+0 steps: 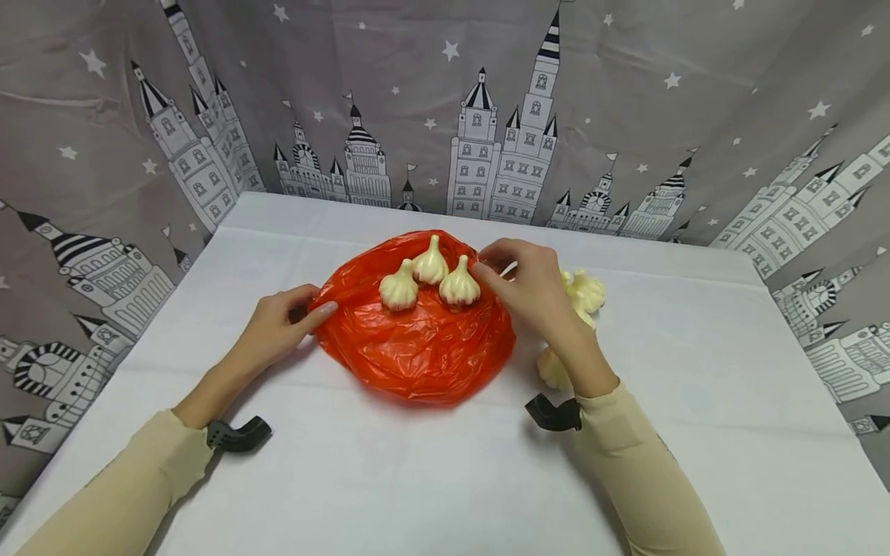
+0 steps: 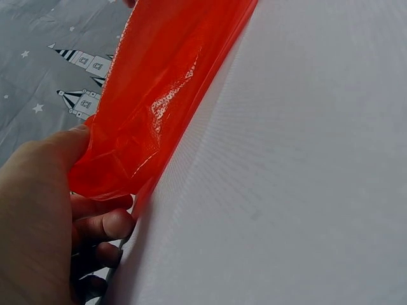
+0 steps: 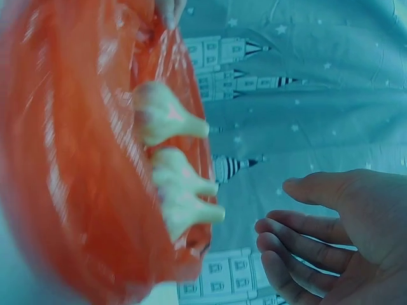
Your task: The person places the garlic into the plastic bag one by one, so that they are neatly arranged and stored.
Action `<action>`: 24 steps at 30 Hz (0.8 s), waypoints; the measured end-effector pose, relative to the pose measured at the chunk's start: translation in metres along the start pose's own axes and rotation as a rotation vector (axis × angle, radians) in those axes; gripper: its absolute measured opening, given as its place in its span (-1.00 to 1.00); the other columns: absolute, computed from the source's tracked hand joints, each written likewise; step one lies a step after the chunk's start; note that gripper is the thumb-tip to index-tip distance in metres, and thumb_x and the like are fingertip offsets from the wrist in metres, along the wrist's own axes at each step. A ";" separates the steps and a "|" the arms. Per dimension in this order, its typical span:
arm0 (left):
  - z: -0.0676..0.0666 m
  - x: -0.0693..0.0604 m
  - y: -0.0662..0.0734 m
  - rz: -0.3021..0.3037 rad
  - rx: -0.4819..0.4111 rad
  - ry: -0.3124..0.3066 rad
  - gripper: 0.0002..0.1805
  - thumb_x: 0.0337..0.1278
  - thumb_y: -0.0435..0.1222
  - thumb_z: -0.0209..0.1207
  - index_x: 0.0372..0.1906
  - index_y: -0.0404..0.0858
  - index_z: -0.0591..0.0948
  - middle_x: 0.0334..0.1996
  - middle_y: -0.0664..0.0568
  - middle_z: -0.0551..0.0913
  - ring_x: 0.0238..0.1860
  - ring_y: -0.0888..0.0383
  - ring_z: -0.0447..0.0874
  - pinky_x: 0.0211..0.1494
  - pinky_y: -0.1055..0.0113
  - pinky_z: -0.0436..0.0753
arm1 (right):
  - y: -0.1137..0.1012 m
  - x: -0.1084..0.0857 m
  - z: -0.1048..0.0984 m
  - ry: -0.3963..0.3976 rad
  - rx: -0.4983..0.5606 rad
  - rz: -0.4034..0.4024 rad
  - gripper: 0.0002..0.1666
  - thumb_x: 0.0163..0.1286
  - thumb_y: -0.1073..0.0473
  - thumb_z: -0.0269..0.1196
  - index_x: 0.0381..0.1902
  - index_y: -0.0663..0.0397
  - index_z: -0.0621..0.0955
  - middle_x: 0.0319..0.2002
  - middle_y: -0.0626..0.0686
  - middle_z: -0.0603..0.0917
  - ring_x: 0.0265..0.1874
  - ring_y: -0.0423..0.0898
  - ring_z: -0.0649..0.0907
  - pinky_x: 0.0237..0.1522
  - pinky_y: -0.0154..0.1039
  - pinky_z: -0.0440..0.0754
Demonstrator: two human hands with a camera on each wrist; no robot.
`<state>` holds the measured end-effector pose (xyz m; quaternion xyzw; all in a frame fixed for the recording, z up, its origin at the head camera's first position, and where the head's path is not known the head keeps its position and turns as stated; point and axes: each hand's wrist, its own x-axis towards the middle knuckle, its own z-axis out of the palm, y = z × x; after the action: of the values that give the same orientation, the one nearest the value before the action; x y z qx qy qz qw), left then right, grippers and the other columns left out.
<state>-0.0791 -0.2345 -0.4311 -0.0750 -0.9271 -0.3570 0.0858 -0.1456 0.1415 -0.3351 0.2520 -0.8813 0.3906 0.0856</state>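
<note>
Red bag (image 1: 417,351): glossy, crinkled, bulging; left grip (image 1: 278,320) pinching rim, right grip (image 1: 526,282) loose.

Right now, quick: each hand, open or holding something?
Left hand: holding the red plastic bag, pinching its edge.
Right hand: open, holding nothing.

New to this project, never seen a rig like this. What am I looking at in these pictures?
No robot here: a person works bare-handed. The wide picture comes from a camera on the head; the other two come from cameras on the left and right wrists. On the white surface lies a red plastic bag with three garlic bulbs at its opening; more bulbs lie to the right, partly hidden by the right forearm. The left hand pinches the bag's edge. The right hand is near the bag, its fingers holding nothing.
</note>
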 end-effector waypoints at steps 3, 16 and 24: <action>0.000 0.000 0.000 0.002 -0.002 -0.001 -0.66 0.48 -0.04 0.26 0.05 -0.21 0.71 -0.42 0.01 0.64 -0.38 0.08 0.53 -0.35 0.40 0.52 | 0.010 -0.006 -0.007 -0.002 -0.016 0.023 -0.78 0.45 0.13 0.39 -0.07 0.16 0.78 -0.22 0.09 0.82 -0.26 -0.03 0.76 -0.19 -0.11 0.76; 0.001 -0.001 -0.001 0.014 -0.014 0.000 -0.69 0.48 -0.05 0.27 0.04 -0.19 0.71 -0.42 0.02 0.66 -0.39 0.10 0.55 -0.33 0.41 0.54 | 0.052 -0.029 -0.045 0.058 -0.096 0.073 -0.77 0.47 0.16 0.38 -0.03 0.18 0.78 -0.17 0.11 0.84 -0.21 -0.01 0.78 -0.18 -0.36 0.68; 0.001 -0.001 -0.002 0.013 -0.009 0.004 -0.69 0.48 -0.06 0.26 0.04 -0.21 0.71 -0.41 0.02 0.65 -0.38 0.10 0.54 -0.33 0.42 0.54 | 0.079 -0.047 -0.073 0.126 -0.164 0.073 -0.79 0.48 0.15 0.37 -0.06 0.18 0.78 -0.23 0.14 0.84 -0.21 0.03 0.79 -0.26 -0.64 0.50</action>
<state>-0.0783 -0.2352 -0.4329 -0.0807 -0.9249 -0.3605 0.0899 -0.1490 0.2578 -0.3525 0.1868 -0.9117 0.3351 0.1470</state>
